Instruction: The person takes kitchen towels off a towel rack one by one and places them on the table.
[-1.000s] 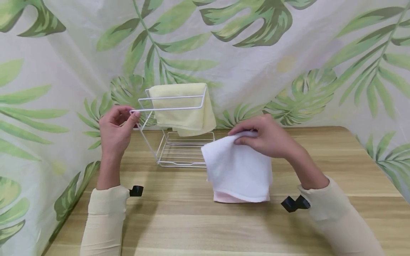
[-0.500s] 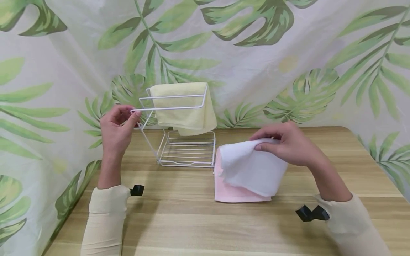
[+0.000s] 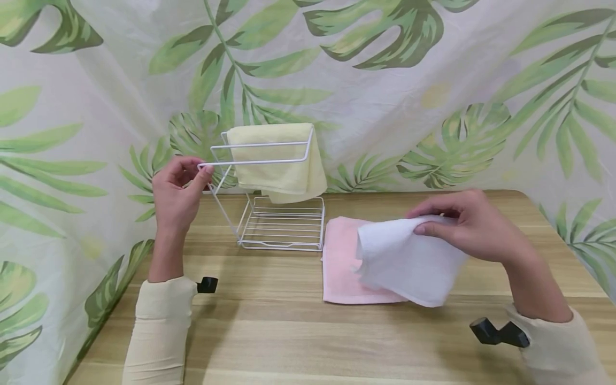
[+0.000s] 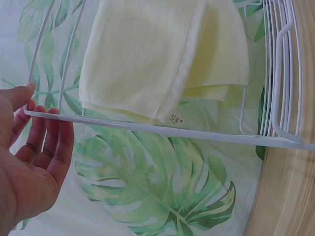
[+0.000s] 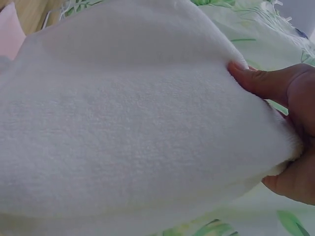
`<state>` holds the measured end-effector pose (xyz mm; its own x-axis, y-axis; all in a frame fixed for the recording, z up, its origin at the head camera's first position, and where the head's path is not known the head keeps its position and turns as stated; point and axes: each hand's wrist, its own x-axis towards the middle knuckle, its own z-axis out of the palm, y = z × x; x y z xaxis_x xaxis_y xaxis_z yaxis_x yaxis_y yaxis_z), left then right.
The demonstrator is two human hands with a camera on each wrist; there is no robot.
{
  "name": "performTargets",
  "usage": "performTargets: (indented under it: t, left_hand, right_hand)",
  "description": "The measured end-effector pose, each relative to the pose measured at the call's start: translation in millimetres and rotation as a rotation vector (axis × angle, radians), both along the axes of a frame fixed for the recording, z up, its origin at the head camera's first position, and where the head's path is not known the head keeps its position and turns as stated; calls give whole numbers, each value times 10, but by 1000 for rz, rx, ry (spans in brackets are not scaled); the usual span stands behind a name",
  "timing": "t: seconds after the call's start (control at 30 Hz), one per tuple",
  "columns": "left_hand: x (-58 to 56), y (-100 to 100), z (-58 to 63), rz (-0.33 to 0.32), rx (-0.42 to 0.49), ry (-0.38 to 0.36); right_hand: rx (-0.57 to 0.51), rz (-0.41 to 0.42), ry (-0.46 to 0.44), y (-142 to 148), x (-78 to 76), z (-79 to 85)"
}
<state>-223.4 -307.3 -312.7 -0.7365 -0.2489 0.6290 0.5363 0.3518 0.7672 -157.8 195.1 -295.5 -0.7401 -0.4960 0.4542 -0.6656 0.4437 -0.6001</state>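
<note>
A white wire rack stands on the table, a pale yellow towel draped over its back top bar. At the rack's upper front left corner, my left hand pinches the wire; the left wrist view shows thumb and fingers around that corner. My right hand pinches the upper edge of a folded white towel, which hangs from it. In the right wrist view the white towel fills most of the picture. Partly behind it, a pink towel lies flat on the table, right of the rack.
The wood-grain table reaches back to a leaf-patterned curtain, which also hangs along the left. The rack's lower shelf of parallel wires rests on the table.
My right hand has moved right and slightly toward me, carrying the white towel off much of the pink one, which now shows more. The left hand keeps its hold on the rack.
</note>
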Motion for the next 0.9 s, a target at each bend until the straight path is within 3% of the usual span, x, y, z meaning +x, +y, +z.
performTargets:
  t: [0.4, 0.63, 0.9]
  left_hand:
    - [-4, -20, -9, 6, 13, -13]
    - [-2, -15, -18, 17, -9, -20]
    - [3, -5, -1, 12, -1, -12]
  right_hand:
    - [76, -122, 27, 312, 147, 38]
    - [67, -63, 47, 512, 187, -25]
    - [115, -122, 53, 699, 296, -85]
